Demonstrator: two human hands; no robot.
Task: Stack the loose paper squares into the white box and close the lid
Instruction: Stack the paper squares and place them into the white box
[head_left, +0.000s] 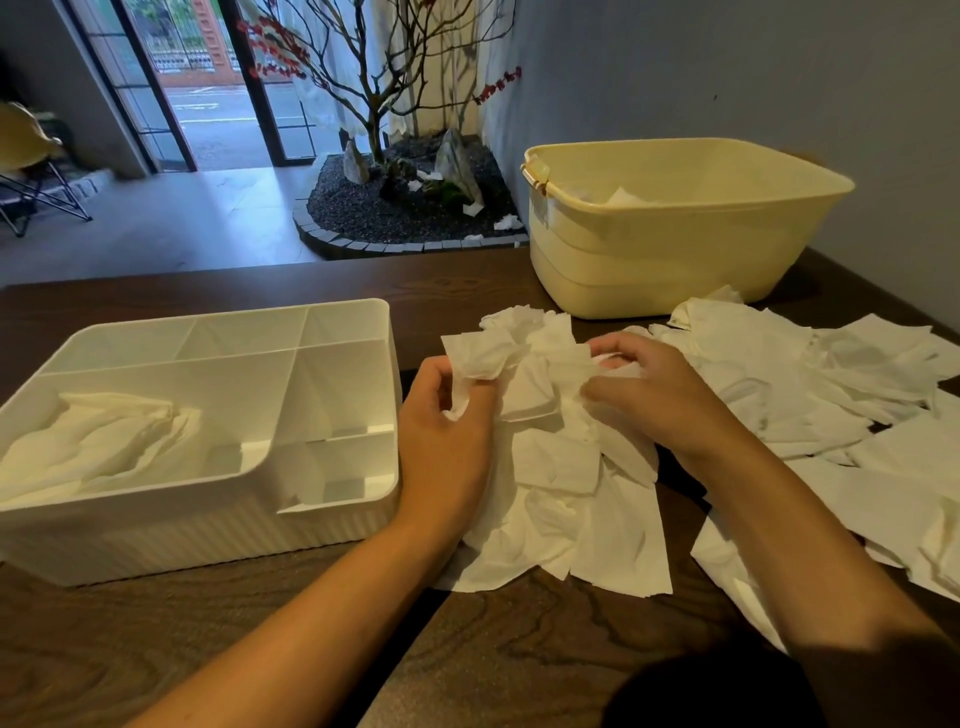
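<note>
Paper squares (566, 467) lie in a crumpled white heap on the dark wooden desk (208, 649), spreading from the middle toward the right edge, where the outermost sheets are cut off by the frame. The left hand (447, 431) has its grip clenched round one crumpled sheet at the heap's left side, the paper bunched between thumb and curled fingers. The right hand (654, 395) rests on top of the heap with fingers bent into the paper; its fingertips are buried among the folds, so whether this grip pinches a sheet cannot be told. The white box (208, 525) stands near the left edge of the desk, just beside the left hand, open on top and split into compartments; some paper already lies in its large near-left compartment. Its left side runs out of view. A yellow tub (665, 249) sits toward the far right corner, with a little paper showing over its rim, the rest of its inside hidden.
</note>
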